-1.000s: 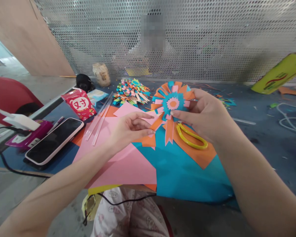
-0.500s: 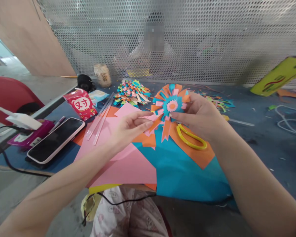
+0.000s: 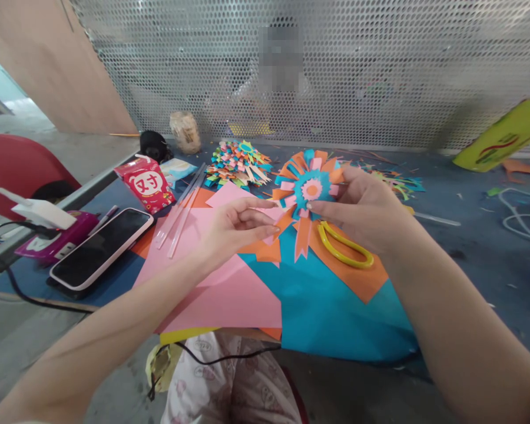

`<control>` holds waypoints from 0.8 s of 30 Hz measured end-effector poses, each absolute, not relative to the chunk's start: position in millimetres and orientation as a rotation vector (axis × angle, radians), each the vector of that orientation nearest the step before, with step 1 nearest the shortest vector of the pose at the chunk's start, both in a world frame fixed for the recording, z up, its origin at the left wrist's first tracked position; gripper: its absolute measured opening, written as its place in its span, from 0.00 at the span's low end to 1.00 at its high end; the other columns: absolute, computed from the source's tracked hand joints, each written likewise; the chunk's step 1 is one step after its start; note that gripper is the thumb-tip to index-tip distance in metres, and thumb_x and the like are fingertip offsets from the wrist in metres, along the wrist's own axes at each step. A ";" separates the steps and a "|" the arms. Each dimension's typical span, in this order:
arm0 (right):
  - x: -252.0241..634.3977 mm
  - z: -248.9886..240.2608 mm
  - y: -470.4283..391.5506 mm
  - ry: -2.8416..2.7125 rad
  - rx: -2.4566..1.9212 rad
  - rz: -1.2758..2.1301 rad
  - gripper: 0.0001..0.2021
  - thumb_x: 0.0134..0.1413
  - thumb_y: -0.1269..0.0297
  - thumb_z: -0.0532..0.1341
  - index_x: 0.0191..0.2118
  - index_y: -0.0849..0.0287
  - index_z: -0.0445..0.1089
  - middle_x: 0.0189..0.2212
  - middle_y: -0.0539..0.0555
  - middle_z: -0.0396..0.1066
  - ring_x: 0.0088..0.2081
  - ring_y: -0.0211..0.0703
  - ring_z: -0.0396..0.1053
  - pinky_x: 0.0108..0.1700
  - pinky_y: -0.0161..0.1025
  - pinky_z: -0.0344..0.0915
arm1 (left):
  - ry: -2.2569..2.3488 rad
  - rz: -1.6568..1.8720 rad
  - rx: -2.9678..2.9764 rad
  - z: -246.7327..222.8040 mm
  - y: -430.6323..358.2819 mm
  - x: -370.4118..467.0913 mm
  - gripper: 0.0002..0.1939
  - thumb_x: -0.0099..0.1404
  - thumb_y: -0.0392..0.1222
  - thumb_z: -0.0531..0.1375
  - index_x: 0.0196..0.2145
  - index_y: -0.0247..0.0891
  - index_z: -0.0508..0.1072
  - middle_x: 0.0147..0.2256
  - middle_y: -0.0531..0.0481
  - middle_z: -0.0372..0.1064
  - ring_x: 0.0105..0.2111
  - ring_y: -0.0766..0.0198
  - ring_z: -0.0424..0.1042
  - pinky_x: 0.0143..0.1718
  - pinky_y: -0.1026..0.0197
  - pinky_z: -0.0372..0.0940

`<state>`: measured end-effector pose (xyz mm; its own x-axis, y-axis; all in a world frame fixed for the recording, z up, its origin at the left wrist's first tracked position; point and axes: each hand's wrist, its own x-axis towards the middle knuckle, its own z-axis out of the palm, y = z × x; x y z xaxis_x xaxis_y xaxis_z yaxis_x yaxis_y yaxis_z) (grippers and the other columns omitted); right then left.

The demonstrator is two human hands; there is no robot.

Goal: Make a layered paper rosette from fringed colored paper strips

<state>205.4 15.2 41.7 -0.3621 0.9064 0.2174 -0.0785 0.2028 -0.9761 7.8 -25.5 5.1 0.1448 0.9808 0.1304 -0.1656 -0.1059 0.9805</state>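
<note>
A paper rosette (image 3: 311,188) in blue, orange and pink, with ribbon tails hanging below it, is held up over the table. My right hand (image 3: 357,206) pinches its right side between thumb and fingers. At its lower left, my left hand (image 3: 247,224) has thumb and fingertips closed around an orange-pink tail (image 3: 285,221). Yellow-handled scissors (image 3: 347,250) lie under my right hand on orange paper (image 3: 364,282). Blue paper (image 3: 335,318) and pink paper (image 3: 234,300) spread beneath both hands.
Behind is a pile of paper rosettes (image 3: 236,165), with paper scraps (image 3: 401,182) to its right. A phone (image 3: 101,250), red packet (image 3: 148,185) and clear sticks (image 3: 183,221) lie left. A yellow box (image 3: 499,138) stands right, before a perforated metal panel (image 3: 380,76).
The rosette has shifted slightly to the right in the view, and its tails hang a little lower. Both hands keep nearly the same hold.
</note>
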 end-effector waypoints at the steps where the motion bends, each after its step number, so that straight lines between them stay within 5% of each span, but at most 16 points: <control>1: 204.8 41.6 14.9 -1.526 -0.806 1.337 0.15 0.36 0.69 0.71 0.33 0.55 0.68 0.29 0.45 0.74 0.35 0.39 0.74 0.40 0.38 0.72 | 0.923 1.247 1.240 5.5 -25.8 7.7 0.18 0.47 0.35 0.70 0.37 0.36 0.73 0.27 0.52 0.76 0.28 0.65 0.76 0.34 0.63 0.70; 18: 198.4 39.4 9.2 -1.630 -0.782 1.284 0.16 0.38 0.72 0.69 0.35 0.53 0.67 0.32 0.44 0.76 0.36 0.38 0.75 0.40 0.36 0.73 | 0.851 1.366 1.175 3.8 -22.4 20.1 0.24 0.43 0.35 0.71 0.39 0.38 0.70 0.26 0.57 0.74 0.28 0.68 0.74 0.34 0.64 0.69; 24: 197.4 38.5 10.3 -1.614 -0.830 1.232 0.15 0.37 0.71 0.70 0.32 0.49 0.67 0.32 0.45 0.75 0.37 0.43 0.74 0.43 0.44 0.74 | 0.901 1.333 1.152 6.9 -22.8 19.8 0.23 0.43 0.36 0.71 0.39 0.37 0.71 0.24 0.56 0.75 0.27 0.67 0.75 0.32 0.64 0.69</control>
<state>197.4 10.3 38.5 -0.3561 0.8972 0.2610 -0.0153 0.2737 -0.9617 19.8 -22.8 6.9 0.0766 0.9885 0.1302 -0.2481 -0.1075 0.9627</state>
